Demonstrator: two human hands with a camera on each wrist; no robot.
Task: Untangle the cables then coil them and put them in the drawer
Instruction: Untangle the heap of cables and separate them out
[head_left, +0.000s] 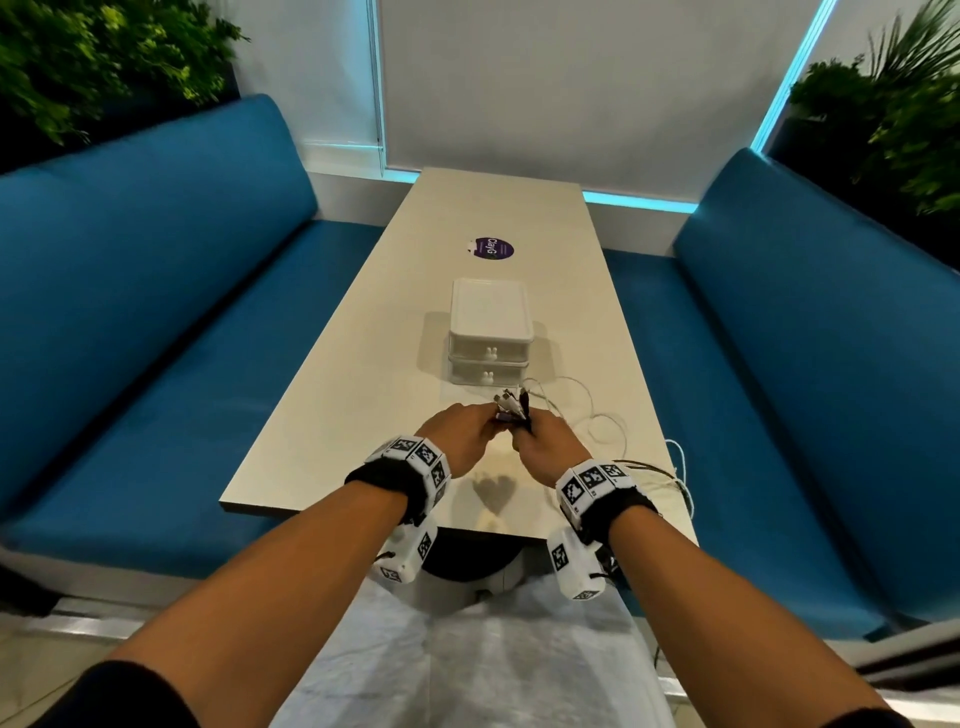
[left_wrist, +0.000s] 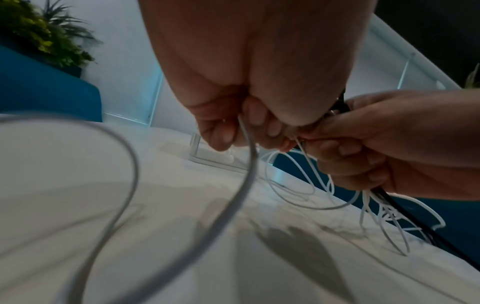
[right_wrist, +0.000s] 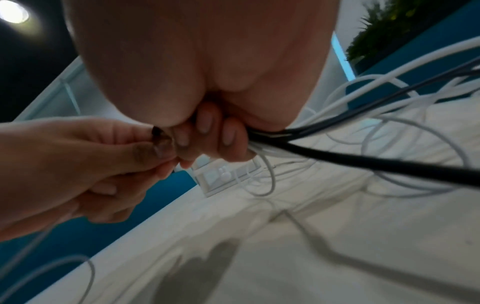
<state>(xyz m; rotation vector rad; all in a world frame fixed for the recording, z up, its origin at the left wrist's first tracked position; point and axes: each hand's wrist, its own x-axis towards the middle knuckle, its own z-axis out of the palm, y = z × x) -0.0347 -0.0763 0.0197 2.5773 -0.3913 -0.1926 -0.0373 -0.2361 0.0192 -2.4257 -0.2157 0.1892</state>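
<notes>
Early untangling stage: left hand (head_left: 464, 432) and right hand (head_left: 546, 446) both curled tight around mixed white and black cables (right_wrist: 345, 156) above table (head_left: 363, 364), nothing coiled, both drawers (head_left: 488, 365) closed just beyond.

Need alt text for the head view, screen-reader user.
Both hands, left hand and right hand, grip a bundle of cables above a long table, before a white two-drawer box with both drawers closed. White loops trail right.
</notes>
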